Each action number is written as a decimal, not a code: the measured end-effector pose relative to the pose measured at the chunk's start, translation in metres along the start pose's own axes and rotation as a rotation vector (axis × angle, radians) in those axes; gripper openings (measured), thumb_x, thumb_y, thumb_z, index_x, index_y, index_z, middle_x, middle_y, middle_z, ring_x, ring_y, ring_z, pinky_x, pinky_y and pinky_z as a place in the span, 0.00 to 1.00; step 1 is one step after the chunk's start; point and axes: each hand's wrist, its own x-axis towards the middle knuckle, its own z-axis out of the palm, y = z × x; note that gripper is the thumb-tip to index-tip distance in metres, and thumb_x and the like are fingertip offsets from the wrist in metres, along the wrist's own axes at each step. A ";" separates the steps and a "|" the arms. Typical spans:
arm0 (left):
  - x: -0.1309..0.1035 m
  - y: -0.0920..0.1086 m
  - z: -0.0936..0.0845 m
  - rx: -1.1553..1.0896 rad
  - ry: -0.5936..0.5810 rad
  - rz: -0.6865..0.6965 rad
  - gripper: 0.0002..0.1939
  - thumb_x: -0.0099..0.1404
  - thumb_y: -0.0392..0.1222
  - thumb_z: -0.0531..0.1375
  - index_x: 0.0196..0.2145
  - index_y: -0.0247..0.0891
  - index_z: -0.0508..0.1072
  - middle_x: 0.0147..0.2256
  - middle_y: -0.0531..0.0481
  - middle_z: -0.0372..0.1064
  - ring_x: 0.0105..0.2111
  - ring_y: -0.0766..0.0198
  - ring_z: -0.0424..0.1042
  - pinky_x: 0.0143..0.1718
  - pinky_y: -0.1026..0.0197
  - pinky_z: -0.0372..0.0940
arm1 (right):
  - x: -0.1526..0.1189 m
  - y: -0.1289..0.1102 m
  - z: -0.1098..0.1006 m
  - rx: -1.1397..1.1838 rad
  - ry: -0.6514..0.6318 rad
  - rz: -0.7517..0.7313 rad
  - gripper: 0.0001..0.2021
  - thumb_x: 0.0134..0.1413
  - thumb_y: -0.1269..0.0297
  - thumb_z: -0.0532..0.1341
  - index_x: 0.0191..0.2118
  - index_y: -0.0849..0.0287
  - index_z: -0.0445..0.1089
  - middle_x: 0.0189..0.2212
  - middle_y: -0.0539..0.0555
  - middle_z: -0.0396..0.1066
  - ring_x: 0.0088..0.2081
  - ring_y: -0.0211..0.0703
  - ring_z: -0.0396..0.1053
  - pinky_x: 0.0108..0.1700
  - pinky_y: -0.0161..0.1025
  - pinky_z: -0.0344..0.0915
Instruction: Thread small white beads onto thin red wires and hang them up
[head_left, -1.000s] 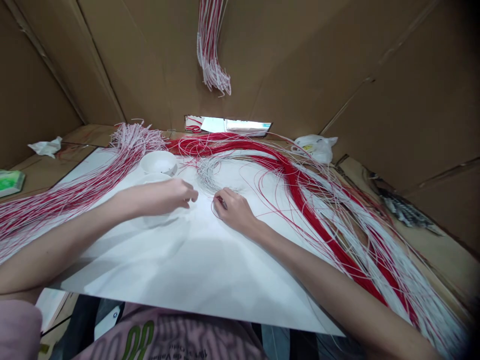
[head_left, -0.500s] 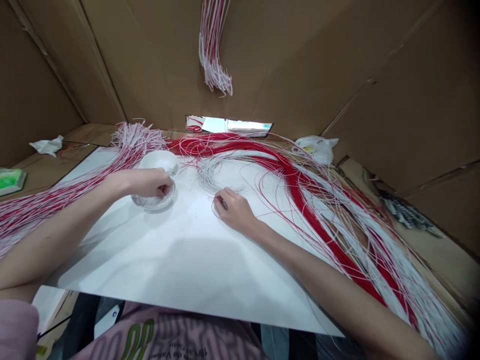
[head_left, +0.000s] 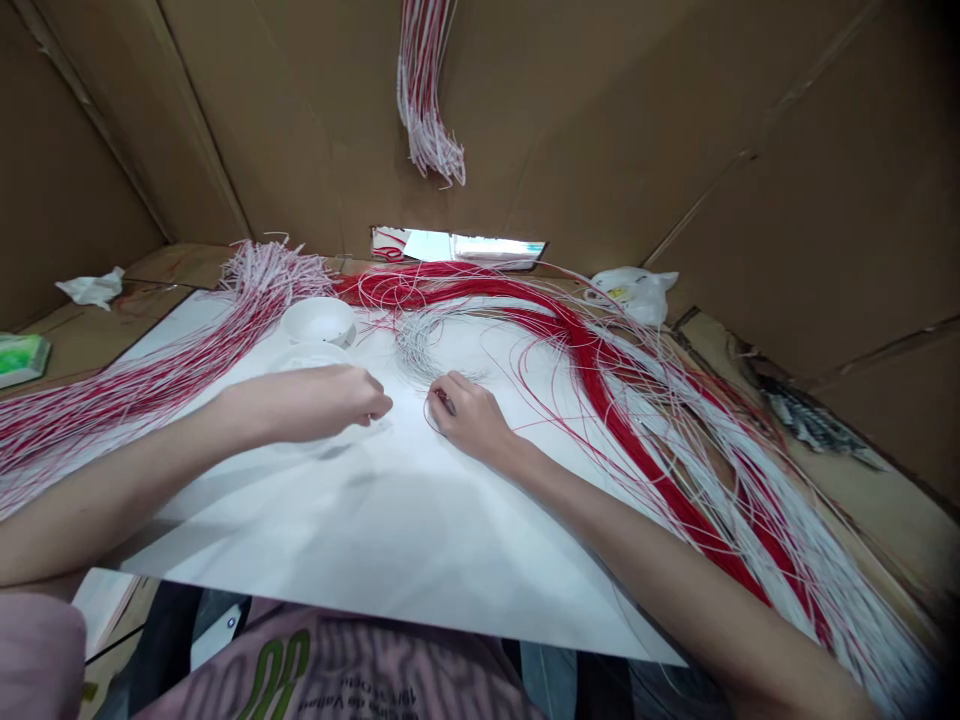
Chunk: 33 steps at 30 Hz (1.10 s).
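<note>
My left hand (head_left: 341, 402) is closed in a pinch above the white board (head_left: 420, 560). Whatever lies between its fingertips is too small to make out. Just behind it, a shallow bowl (head_left: 300, 356) is mostly hidden by the hand. A white bowl (head_left: 319, 322) stands farther back. My right hand (head_left: 469, 412) rests on the board with its fingers curled together around a thin red wire (head_left: 427, 412); something small and dark shows between thumb and fingers. Beyond it lies a curved bunch of thin white wires (head_left: 417, 345).
Red-and-white strands (head_left: 187, 360) run along the left. A thick red bundle (head_left: 600, 390) and white strands (head_left: 825, 590) sweep down the right. More strands (head_left: 424, 110) hang from the cardboard wall (head_left: 300, 130). A plastic bag (head_left: 637, 293) and crumpled tissue (head_left: 91, 289) lie behind.
My left hand has come out of the shallow bowl of small clear pieces and moved right, closer to my right hand. The right hand has stayed in place.
</note>
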 end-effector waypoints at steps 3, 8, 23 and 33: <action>0.008 0.008 0.018 0.044 -0.100 0.042 0.10 0.62 0.25 0.53 0.27 0.35 0.68 0.27 0.49 0.68 0.23 0.66 0.63 0.25 0.62 0.49 | 0.000 0.000 0.000 -0.002 -0.002 -0.003 0.05 0.61 0.69 0.54 0.37 0.57 0.67 0.37 0.52 0.71 0.35 0.41 0.69 0.36 0.36 0.58; 0.018 0.002 0.035 0.023 -0.109 0.062 0.12 0.58 0.21 0.53 0.25 0.34 0.67 0.26 0.49 0.66 0.22 0.66 0.61 0.24 0.62 0.48 | 0.000 -0.001 0.000 -0.009 0.004 -0.008 0.05 0.61 0.69 0.54 0.37 0.57 0.67 0.36 0.52 0.71 0.34 0.41 0.68 0.36 0.36 0.57; -0.006 -0.055 -0.014 -0.020 -0.184 -0.294 0.03 0.60 0.37 0.59 0.31 0.36 0.73 0.28 0.50 0.68 0.24 0.67 0.63 0.25 0.65 0.52 | 0.000 0.001 0.001 -0.004 0.006 -0.007 0.05 0.60 0.70 0.55 0.37 0.57 0.67 0.36 0.52 0.71 0.34 0.41 0.68 0.36 0.36 0.57; 0.000 -0.065 -0.010 -0.073 -0.235 -0.252 0.09 0.60 0.34 0.55 0.25 0.35 0.73 0.23 0.51 0.65 0.22 0.68 0.60 0.24 0.66 0.53 | 0.000 0.001 0.001 0.002 0.005 -0.007 0.05 0.60 0.69 0.54 0.37 0.57 0.67 0.36 0.52 0.71 0.34 0.41 0.68 0.36 0.36 0.57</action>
